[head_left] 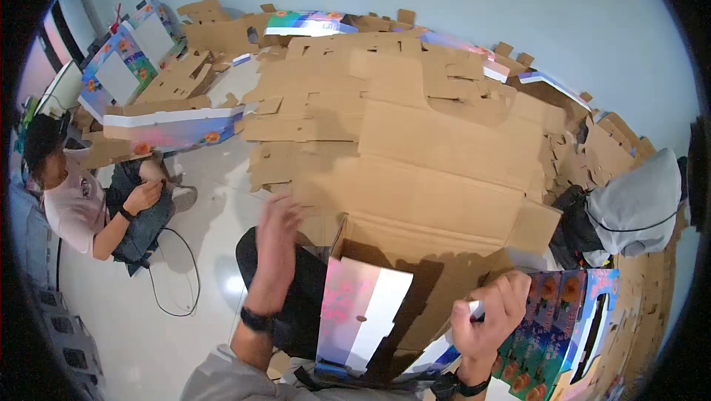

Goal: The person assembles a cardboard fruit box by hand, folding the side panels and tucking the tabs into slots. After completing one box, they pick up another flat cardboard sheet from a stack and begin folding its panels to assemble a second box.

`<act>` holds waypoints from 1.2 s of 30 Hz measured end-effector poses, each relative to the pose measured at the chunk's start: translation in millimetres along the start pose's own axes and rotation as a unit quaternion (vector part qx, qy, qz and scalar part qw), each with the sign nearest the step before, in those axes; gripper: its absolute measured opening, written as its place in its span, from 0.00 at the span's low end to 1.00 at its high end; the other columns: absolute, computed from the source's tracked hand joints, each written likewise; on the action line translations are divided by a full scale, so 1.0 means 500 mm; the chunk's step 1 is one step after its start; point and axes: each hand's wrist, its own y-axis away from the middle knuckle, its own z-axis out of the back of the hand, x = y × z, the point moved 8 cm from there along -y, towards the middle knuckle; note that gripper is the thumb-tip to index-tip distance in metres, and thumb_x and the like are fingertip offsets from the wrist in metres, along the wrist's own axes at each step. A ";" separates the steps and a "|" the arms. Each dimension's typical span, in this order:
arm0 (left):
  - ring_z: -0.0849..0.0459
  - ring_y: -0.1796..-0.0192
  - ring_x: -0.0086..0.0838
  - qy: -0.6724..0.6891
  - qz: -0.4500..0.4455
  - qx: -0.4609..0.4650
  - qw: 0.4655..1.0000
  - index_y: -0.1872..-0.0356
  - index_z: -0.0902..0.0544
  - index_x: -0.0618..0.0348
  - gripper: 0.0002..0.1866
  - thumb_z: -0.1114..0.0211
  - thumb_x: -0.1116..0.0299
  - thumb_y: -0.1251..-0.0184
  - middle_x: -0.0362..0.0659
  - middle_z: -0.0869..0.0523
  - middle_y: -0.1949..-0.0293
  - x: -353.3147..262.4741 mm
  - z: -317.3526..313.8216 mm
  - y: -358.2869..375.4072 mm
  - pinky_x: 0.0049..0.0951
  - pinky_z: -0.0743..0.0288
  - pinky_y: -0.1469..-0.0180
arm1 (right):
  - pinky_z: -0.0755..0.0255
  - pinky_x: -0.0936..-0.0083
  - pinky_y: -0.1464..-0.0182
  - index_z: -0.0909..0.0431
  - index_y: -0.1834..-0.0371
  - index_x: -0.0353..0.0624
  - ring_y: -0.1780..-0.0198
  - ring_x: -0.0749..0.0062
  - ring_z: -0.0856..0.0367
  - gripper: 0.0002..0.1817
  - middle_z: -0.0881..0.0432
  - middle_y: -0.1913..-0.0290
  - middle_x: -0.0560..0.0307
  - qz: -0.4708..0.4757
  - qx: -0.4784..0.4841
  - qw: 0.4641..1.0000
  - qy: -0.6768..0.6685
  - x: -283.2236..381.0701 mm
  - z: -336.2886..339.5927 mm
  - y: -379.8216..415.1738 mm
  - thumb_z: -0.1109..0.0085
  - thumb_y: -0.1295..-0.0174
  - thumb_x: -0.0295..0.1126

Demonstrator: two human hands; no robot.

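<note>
Left hand: the left hand [275, 232] is raised above the lap, blurred, its fingers [285, 205] loosely spread and holding nothing; a dark band sits on the wrist.
Right hand: the right hand [490, 311] is closed, fingers [511, 291] curled around the edge of a printed cardboard box [374, 305].
Box position: partly folded, standing in the lap between the two hands, white and pink panels facing the camera, brown flap open behind.
Beside it: a finished flower-print box [563, 327] lies just right of the right hand.
Floor: a wide heap of flat cardboard sheets [415, 134] spreads ahead.
Others: a seated person [81, 201] at left; a grey bundle [637, 205] at right.
</note>
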 end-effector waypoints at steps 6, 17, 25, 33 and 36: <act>0.22 0.32 0.33 0.018 0.185 0.197 0.963 0.20 0.33 0.47 0.30 0.37 0.56 0.17 0.43 0.19 0.34 0.022 -0.176 -0.057 0.36 0.23 0.32 | 0.39 0.57 0.60 0.25 0.75 0.43 0.68 0.52 0.31 0.17 0.29 0.73 0.53 -0.017 0.037 0.999 -0.030 -0.036 -0.076 -0.033 0.23 0.47 0.38; 0.13 0.38 0.35 -0.144 0.161 0.158 0.964 0.13 0.44 0.49 0.48 0.25 0.68 0.29 0.54 0.15 0.35 0.023 -0.230 -0.085 0.37 0.16 0.40 | 0.26 0.69 0.38 0.17 0.46 0.40 0.45 0.69 0.19 0.10 0.15 0.49 0.60 -0.377 -0.209 0.838 -0.334 -0.431 -0.126 0.049 0.37 0.24 0.32; 0.10 0.43 0.30 -0.058 0.134 0.238 0.960 0.25 0.26 0.61 0.29 0.30 0.69 0.24 0.49 0.11 0.40 0.014 -0.258 -0.076 0.32 0.14 0.43 | 0.22 0.69 0.40 0.26 0.29 0.42 0.43 0.73 0.17 0.22 0.15 0.41 0.59 -0.605 0.057 0.520 -0.600 -0.345 -0.282 0.003 0.39 0.19 0.40; 0.10 0.49 0.32 -0.034 0.135 0.197 0.970 0.52 0.17 0.62 0.07 0.32 0.75 0.27 0.45 0.09 0.53 0.056 -0.200 -0.080 0.33 0.19 0.39 | 0.22 0.71 0.39 0.19 0.36 0.38 0.39 0.70 0.16 0.16 0.13 0.40 0.52 -0.397 0.157 0.749 -0.507 -0.340 -0.297 -0.064 0.36 0.22 0.31; 0.11 0.47 0.38 0.039 0.074 0.168 0.982 0.62 0.18 0.60 0.03 0.31 0.76 0.30 0.46 0.10 0.57 0.077 -0.153 -0.087 0.37 0.23 0.33 | 0.25 0.65 0.32 0.16 0.41 0.35 0.37 0.63 0.17 0.17 0.13 0.40 0.46 -0.282 0.172 0.760 -0.560 -0.324 -0.278 -0.019 0.38 0.22 0.37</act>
